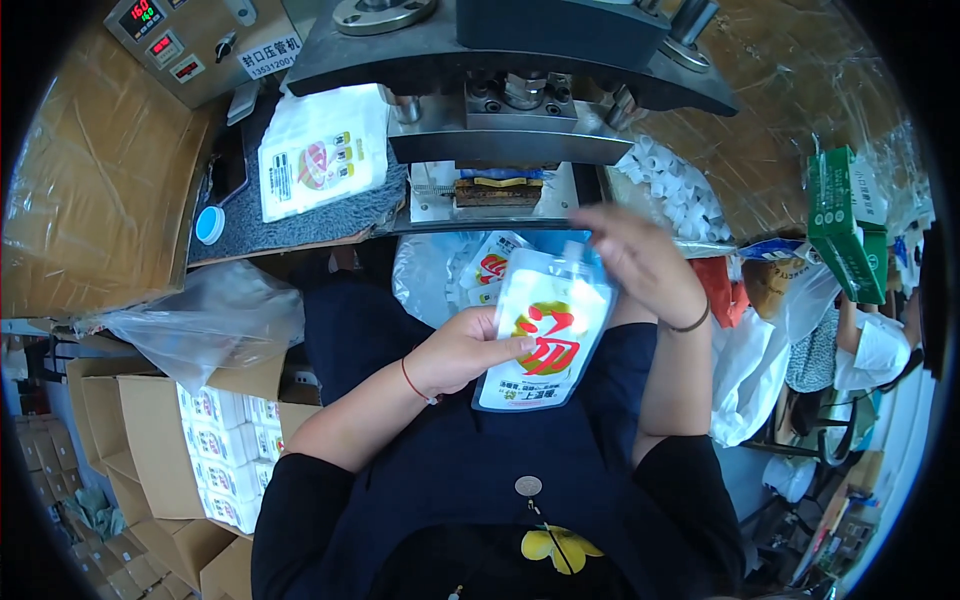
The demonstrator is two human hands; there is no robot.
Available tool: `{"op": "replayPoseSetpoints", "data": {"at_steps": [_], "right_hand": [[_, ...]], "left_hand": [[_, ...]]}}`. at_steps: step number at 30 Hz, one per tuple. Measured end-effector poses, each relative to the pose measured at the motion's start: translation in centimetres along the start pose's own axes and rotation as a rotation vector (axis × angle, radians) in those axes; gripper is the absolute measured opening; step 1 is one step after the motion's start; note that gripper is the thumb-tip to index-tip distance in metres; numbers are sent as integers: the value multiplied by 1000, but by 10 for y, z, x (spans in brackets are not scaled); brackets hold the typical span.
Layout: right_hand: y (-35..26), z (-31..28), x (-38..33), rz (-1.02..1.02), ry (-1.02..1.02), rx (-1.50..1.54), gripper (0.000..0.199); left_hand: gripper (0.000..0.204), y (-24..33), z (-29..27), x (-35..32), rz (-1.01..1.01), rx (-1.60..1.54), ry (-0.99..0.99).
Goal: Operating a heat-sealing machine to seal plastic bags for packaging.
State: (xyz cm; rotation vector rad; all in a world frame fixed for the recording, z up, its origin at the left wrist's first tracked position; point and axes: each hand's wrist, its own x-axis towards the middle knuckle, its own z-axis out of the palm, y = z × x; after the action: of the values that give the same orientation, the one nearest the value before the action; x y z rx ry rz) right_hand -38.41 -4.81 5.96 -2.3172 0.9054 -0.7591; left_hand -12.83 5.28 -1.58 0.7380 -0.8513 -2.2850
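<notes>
Head view: we note the white spouted pouch point(556, 328) above the lap, nearer the body than the press point(550, 145), long axis running away from us, top leaning slightly right. Left hand point(463, 352) clamped on its left edge, thumb across the front. Right hand point(645, 262), blurred, nearer the spout point(574, 252); contact or grip, we cannot tell.

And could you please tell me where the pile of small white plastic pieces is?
In the head view, the pile lies right of the press, just beyond the right hand.
</notes>
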Motion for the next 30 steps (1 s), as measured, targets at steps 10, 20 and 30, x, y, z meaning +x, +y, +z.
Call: {"op": "replayPoseSetpoints", "data": {"at_steps": [10,20,30], "right_hand": [[80,-8,-1,392,141,-671,41],[77,-6,-1,436,225,-512,31],[71,-10,-5,196,411,-748,21]], "left_hand": [[28,46,-36,17,135,-114,362],[57,138,-100,-45,563,1828,1222],[27,58,-78,-67,768,537,822]]}}
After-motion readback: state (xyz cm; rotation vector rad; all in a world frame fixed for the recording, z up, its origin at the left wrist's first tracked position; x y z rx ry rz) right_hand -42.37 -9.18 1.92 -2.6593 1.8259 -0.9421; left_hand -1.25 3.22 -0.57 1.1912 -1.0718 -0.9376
